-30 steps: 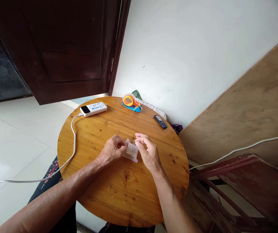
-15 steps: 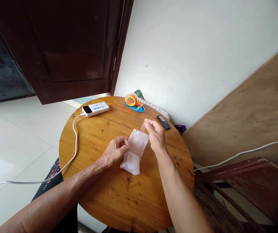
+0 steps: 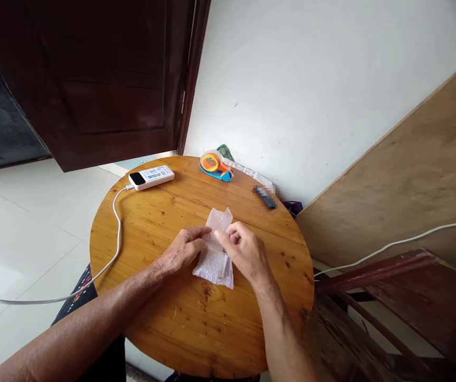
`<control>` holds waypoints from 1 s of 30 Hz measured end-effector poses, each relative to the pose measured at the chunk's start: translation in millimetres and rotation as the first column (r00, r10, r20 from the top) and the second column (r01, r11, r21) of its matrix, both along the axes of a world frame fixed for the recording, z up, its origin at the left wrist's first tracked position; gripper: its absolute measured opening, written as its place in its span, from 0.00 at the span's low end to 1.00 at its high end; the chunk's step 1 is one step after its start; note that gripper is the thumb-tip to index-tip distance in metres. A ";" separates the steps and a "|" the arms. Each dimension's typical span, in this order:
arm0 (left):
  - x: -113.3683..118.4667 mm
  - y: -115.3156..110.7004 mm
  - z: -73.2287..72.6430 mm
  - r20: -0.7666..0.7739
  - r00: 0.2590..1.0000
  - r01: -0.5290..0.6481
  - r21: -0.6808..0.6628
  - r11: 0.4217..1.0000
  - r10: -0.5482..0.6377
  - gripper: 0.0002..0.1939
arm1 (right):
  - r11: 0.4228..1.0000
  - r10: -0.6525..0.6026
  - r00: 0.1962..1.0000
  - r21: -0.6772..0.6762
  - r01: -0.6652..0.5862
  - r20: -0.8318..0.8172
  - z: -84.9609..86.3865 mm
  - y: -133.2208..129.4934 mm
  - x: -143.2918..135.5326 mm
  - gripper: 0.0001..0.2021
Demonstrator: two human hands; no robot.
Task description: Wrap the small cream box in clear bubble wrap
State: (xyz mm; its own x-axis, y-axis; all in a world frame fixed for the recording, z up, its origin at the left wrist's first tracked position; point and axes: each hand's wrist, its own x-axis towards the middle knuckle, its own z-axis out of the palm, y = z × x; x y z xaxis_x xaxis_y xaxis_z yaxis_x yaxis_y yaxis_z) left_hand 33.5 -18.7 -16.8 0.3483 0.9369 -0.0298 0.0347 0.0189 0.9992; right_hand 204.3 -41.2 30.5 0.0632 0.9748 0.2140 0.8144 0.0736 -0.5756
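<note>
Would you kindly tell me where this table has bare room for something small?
The table is bare between the bubble wrap and the near edge; also between the white device, its cable and the left hand, and between the tape dispenser and the wrap. Mid-table is crowded with the wrap, that hand and the right hand.

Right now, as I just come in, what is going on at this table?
A person's left hand and right hand are at opposite sides of some bubble wrap, which lies on a round wooden table. Whether either hand pinches it is unclear. Farther back are a tape dispenser and a white device with a cable plugged in.
</note>
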 end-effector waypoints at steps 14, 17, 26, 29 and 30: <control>-7.3 1.0 6.2 -0.373 0.905 -0.062 0.359 0.931 0.204 0.26 | 0.979 -0.167 0.982 -0.106 0.176 0.085 -26.8 14.4 42.1 0.12; -8.3 2.4 4.1 -0.394 0.908 -0.040 0.266 0.963 0.146 0.16 | 0.977 -0.178 0.979 -0.101 0.188 0.099 -26.8 15.0 40.4 0.15; -27.1 20.8 9.9 -0.563 0.703 -0.300 0.319 0.899 0.435 0.13 | 0.936 -0.269 0.899 -0.125 0.329 0.346 -27.1 15.8 37.9 0.21; -29.4 20.3 10.0 -0.510 0.711 -0.285 0.420 0.862 0.484 0.18 | 0.938 -0.282 0.890 -0.093 0.335 0.357 -30.8 15.9 40.1 0.25; -28.8 17.8 10.6 -0.460 0.746 -0.238 0.491 0.838 0.481 0.19 | 0.939 -0.309 0.895 -0.043 0.340 0.323 -31.2 15.9 41.5 0.27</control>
State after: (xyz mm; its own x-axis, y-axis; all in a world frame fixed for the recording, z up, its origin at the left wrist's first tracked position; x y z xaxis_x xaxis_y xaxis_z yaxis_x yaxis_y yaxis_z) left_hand 4.7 -0.9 -6.3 0.0187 0.9605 0.2778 0.6428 -0.2243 0.7324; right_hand 245.8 -25.3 -0.7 0.3262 0.9279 0.1806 0.9204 -0.2682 -0.2846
